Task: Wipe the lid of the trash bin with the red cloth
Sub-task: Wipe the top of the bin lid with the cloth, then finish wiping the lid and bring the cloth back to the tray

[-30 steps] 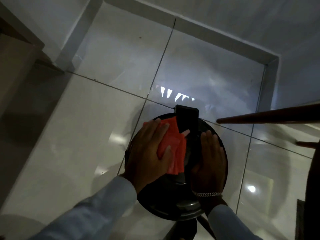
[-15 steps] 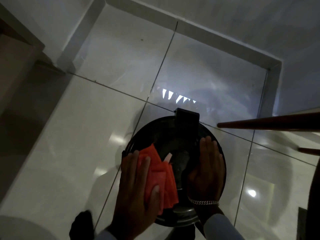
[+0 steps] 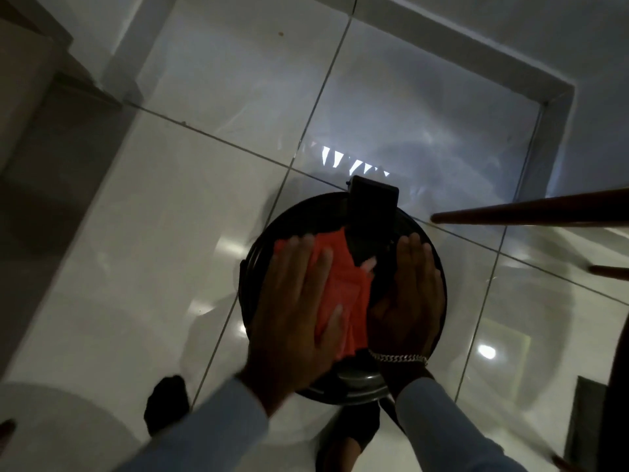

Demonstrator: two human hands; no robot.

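1. Head view: the wiping step is in hand. The left hand (image 3: 296, 301) lies flat, fingers spread, pressing the red cloth (image 3: 343, 294) onto the black lid (image 3: 425, 229) of the trash bin; its grip is open, palm down on the cloth rather than clenched around it.
2. The right hand (image 3: 410, 294) rests open and flat on the lid's right half, apparently steadying it.
3. The cloth covers the lid's left-centre, just beside the raised hinge block (image 3: 372, 212) at the far edge.
4. Judging by coverage, the next move calls for sweeping toward the right half and rim.
5. The bin stands on the tiled floor (image 3: 136, 233), closed; its contents are hidden.
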